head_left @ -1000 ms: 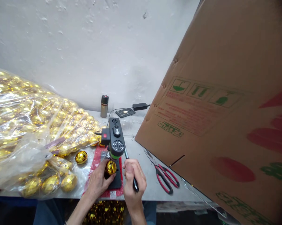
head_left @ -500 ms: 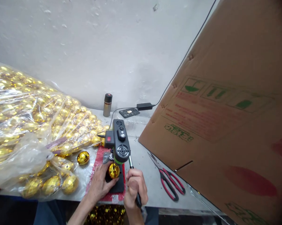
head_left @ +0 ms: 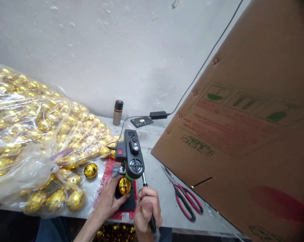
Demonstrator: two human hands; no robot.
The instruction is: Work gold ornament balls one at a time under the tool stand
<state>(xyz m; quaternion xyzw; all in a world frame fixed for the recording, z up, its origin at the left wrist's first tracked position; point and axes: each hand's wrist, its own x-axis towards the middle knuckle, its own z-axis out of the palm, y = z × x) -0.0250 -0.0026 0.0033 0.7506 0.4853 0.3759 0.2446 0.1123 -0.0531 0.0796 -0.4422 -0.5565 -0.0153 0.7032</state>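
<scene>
A small black bench drill press [head_left: 134, 158] stands on a red plastic sheet [head_left: 108, 171] on the table. Under its head sits a gold mirrored ball [head_left: 124, 186], gripped between the thumb and fingers of my left hand [head_left: 108, 198]. The drill's tip meets the top of that ball; whether it has gone in I cannot tell. To the right, my right hand [head_left: 148, 206] is wrapped round the black grip of the press's lever handle [head_left: 152, 222]. Another gold ball [head_left: 90, 170] lies loose on the table to the left.
A large clear bag of gold balls [head_left: 45, 114] fills the left side. Red-handled scissors [head_left: 184, 198] lie right of the press, beside a big cardboard box [head_left: 232, 134]. Behind stand a bottle [head_left: 117, 113], a dark phone-like slab [head_left: 141, 121] and a black power adapter [head_left: 159, 115] with its cable.
The whole view has shifted slightly, so things appear a little further right. Both hands keep their holds on the ball and the lever handle, with little visible movement.
</scene>
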